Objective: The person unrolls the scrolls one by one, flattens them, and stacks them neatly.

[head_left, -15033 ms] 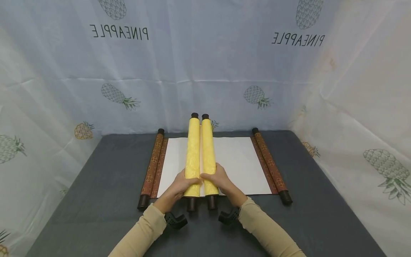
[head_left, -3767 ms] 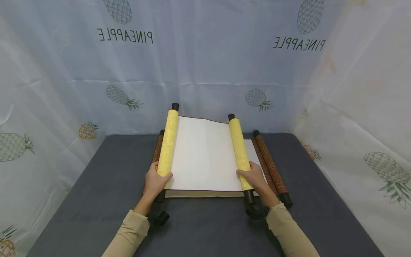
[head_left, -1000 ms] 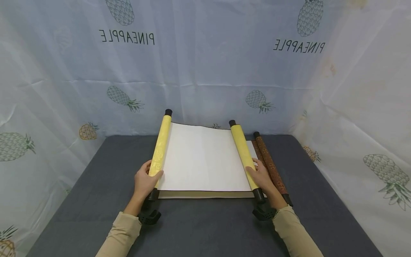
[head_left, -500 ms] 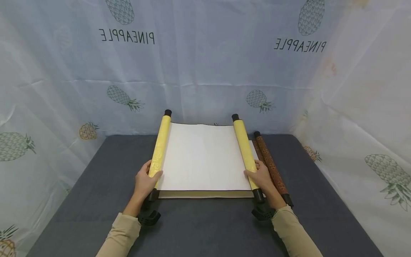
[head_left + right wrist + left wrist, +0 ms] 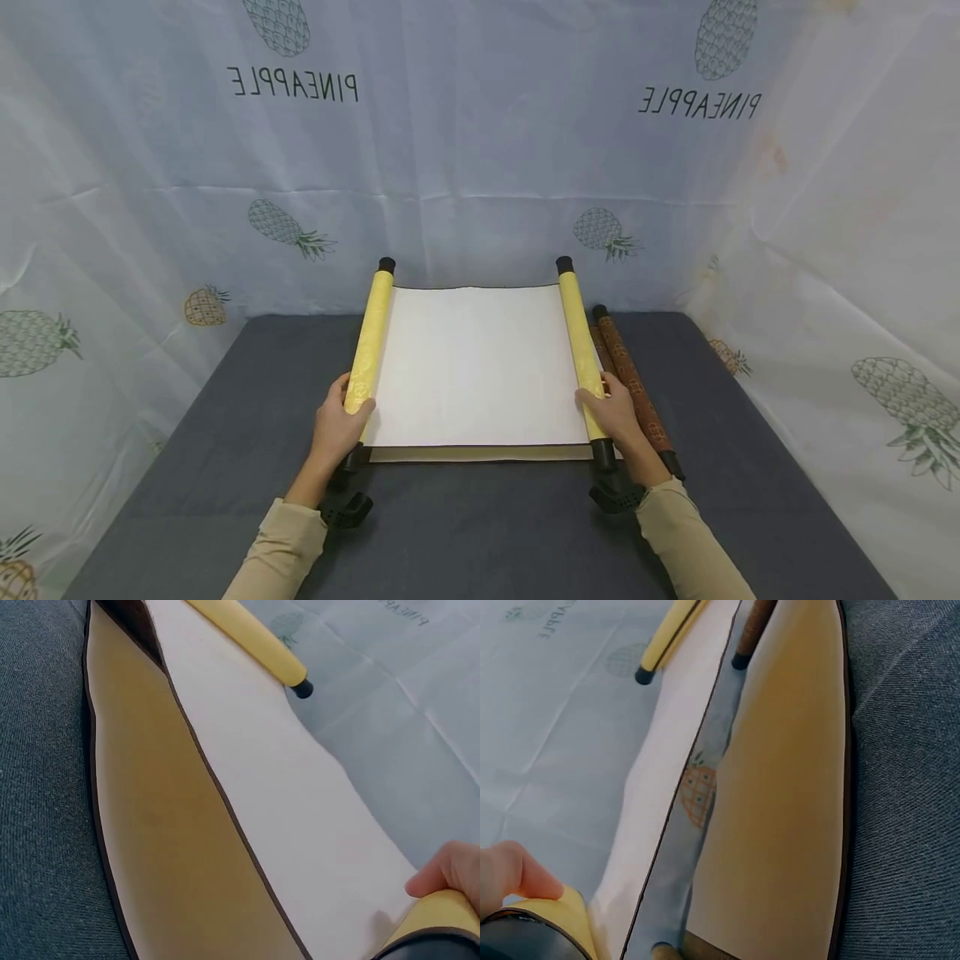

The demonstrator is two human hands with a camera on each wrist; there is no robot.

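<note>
A yellow hanging scroll is held spread, its white sheet (image 5: 480, 367) stretched between two yellow rolls with black end knobs. My left hand (image 5: 335, 425) grips the left roll (image 5: 373, 325) near its close end, thumb on top. The right roll (image 5: 576, 333) is held the same way by my right hand (image 5: 611, 412). Beneath lies a second scroll, also unrolled on the table; its sheet (image 5: 172, 825) shows below the raised yellow one in both wrist views. Its right brown patterned roller (image 5: 637, 383) lies just beyond my right hand, while the left one is mostly hidden in the head view.
Dark grey cloth covers the table (image 5: 480, 533). A pale curtain (image 5: 480, 150) printed with pineapples hangs behind the table and along both sides. Black wrist mounts (image 5: 348, 510) sit under both wrists.
The yellow rolls stood together in the middle at first and are now far apart, with the sheet spread between them. Over the last second the right roll's far end has risen and shifted right.
</note>
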